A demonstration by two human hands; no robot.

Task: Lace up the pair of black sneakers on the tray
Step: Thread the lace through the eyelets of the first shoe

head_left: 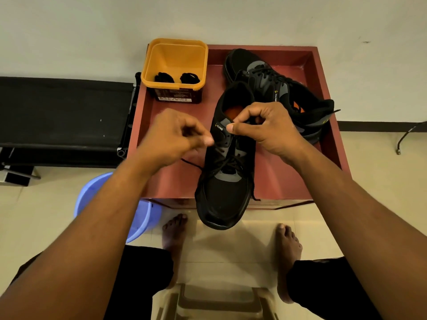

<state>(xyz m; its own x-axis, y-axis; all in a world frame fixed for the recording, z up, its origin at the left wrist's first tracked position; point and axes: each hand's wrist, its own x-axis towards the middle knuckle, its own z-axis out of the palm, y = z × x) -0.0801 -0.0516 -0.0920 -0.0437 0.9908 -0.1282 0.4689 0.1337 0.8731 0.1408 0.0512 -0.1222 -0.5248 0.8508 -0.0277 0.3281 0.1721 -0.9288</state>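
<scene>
Near sneaker [223, 192]: it stands on the red tray [332, 116] with its toe overhanging the near rim and its heel toward the wall. The lower eyelets are crossed by the lace [191, 163]; the top ones appear not yet threaded.
Far sneaker [272, 88]: it lies at the back of the tray, just behind the near one, and looks fully laced.
Left hand [175, 135]: the fingers are curled and a lace strand is pinched between thumb and forefinger just beside the shoe's left eyelets (the fingertips are blurred, so the exact hold is judged).
Right hand [261, 128]: the fingers are curled tight around the upper eyelet flap by the collar, with the thumb pressed on its edge. Whether a lace end is also held there cannot be told.
Step in hand: the lace is judged to be drawn through an upper eyelet, with the second shoe near done.
Risk, slack: loose ends trail on the tray at both sides, so an uneven pull could leave one end too short to tie.
Risk, missed eyelet: the holes are covered by the right hand, so one could be skipped or a crossing twisted.
Risk, tipping: with the toe past the rim, a hard tug could slide the shoe off the tray.
Yellow tub [150, 65]: two bundles of spare black laces [164, 77] are held in it at the tray's far left corner.
</scene>
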